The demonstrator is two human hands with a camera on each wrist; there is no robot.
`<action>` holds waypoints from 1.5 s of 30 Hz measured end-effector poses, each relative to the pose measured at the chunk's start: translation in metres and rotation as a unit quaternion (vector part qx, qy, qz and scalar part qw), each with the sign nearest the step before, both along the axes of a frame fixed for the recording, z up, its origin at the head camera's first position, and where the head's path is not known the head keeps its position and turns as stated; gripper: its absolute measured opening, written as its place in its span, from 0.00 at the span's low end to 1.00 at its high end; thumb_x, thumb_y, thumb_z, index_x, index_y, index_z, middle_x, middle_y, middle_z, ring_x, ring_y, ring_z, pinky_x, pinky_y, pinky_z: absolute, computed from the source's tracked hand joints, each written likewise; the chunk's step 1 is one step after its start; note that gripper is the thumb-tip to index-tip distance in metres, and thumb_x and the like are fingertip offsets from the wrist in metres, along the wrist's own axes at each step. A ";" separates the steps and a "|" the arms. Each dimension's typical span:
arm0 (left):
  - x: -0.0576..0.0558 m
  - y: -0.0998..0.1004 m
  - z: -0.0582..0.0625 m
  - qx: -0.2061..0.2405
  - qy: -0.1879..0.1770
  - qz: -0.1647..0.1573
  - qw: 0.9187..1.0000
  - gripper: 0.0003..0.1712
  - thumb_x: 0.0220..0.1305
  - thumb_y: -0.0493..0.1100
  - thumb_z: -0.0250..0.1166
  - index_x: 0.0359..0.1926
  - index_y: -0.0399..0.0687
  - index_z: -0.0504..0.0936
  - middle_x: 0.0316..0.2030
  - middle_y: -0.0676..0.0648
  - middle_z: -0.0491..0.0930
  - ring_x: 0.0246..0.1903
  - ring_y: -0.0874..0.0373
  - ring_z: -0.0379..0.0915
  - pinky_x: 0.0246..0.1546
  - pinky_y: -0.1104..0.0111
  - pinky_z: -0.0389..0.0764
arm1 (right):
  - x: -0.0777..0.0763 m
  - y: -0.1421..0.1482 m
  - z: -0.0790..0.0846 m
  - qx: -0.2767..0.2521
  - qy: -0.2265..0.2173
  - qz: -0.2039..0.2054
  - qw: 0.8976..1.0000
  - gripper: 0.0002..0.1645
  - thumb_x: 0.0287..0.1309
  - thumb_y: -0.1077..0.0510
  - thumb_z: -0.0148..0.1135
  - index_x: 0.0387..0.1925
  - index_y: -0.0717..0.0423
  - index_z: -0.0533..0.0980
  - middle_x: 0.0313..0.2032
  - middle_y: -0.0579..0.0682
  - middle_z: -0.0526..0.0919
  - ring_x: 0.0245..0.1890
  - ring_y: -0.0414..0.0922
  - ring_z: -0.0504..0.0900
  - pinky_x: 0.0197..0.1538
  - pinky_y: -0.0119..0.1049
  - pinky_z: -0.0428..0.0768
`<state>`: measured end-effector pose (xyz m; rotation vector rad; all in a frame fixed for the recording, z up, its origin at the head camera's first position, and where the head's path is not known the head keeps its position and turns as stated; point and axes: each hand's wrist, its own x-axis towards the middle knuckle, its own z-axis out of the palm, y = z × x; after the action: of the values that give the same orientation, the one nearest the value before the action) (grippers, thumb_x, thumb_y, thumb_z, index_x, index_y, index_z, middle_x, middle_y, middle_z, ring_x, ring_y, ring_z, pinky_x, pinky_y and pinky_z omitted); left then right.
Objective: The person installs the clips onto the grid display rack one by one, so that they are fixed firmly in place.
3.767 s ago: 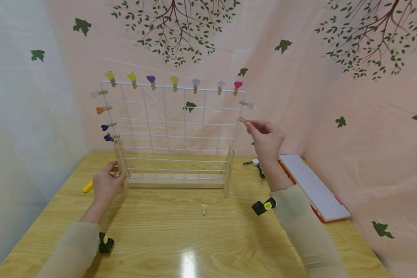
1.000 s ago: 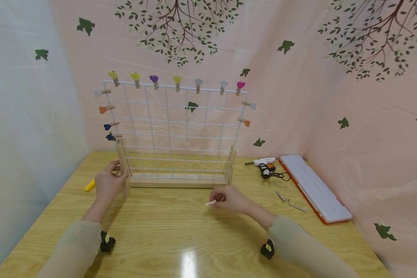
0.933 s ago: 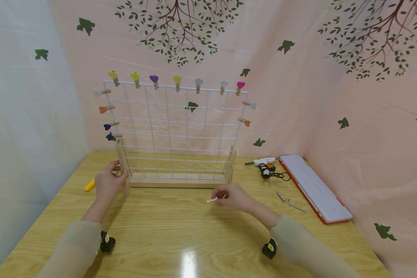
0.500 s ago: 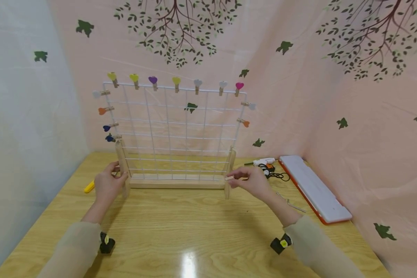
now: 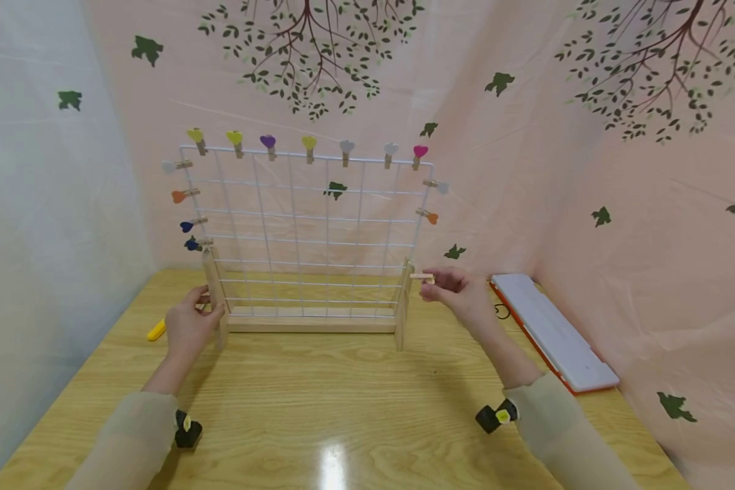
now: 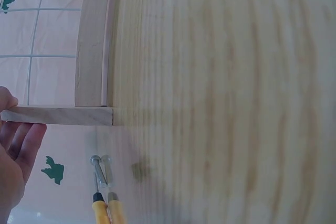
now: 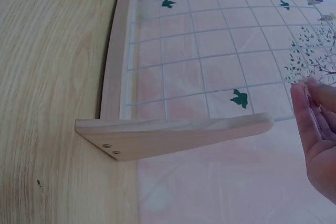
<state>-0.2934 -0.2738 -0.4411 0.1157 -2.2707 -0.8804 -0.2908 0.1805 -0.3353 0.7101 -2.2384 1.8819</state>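
A white wire grid stands upright in a wooden stand. Small wooden clothespins with coloured hearts line its top and both sides, among them a purple one and an orange one on the right edge. My left hand grips the left post of the stand, thumb on one side and fingers on the other. Beside the top of the right post, my right hand pinches a loose clothespin, its bare wooden end pointing left at the grid's edge. Its heart is hidden by the fingers.
A white and orange case lies at the table's right edge, with a bit of black cord beside it. Left of the stand lie a yellow-handled screwdriver and a bolt. Patterned cloth hangs behind.
The orange-heart clothespin, formerly in my right hand, now sits on the grid's right edge. My right hand has picked up the table's clothespin and raised it to the right post. Left hand stays put.
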 end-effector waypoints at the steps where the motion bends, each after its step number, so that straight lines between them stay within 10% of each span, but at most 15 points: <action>1: 0.000 0.000 0.000 0.001 -0.002 0.000 1.000 0.20 0.49 0.37 0.65 0.46 0.36 0.77 0.30 0.37 0.81 0.22 0.49 0.77 0.19 0.72 0.74 | -0.002 0.001 -0.001 -0.012 -0.002 0.003 1.000 0.19 0.50 0.62 0.63 0.45 0.67 0.75 0.31 0.49 0.82 0.31 0.47 0.83 0.36 0.41 0.79; 13: 0.000 0.001 0.001 0.002 -0.010 -0.003 1.000 0.20 0.49 0.36 0.65 0.46 0.36 0.76 0.31 0.36 0.81 0.23 0.47 0.77 0.21 0.60 0.78 | -0.003 -0.008 0.014 0.002 0.074 -0.118 0.990 0.15 0.52 0.56 0.61 0.37 0.64 0.79 0.24 0.50 0.82 0.21 0.50 0.80 0.27 0.38 0.80; 27: -0.001 -0.001 -0.001 0.002 -0.007 -0.005 1.000 0.21 0.49 0.36 0.65 0.47 0.36 0.76 0.30 0.36 0.81 0.22 0.47 0.77 0.20 0.63 0.77 | -0.028 -0.026 0.007 -0.090 0.216 -0.262 0.936 0.10 0.48 0.61 0.65 0.23 0.67 0.78 0.15 0.55 0.77 0.11 0.42 0.69 0.15 0.24 0.67; 45: 0.001 0.000 -0.001 0.002 -0.004 -0.006 1.000 0.21 0.50 0.37 0.64 0.47 0.35 0.76 0.31 0.35 0.80 0.23 0.47 0.77 0.23 0.56 0.78 | -0.045 -0.050 0.002 -0.114 0.244 -0.264 0.926 0.09 0.49 0.63 0.64 0.25 0.69 0.79 0.18 0.54 0.80 0.15 0.39 0.74 0.18 0.24 0.67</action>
<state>-0.2924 -0.2735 -0.4416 0.1077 -2.2803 -0.8928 -0.3354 0.1304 -0.3331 0.4166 -1.6491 1.4639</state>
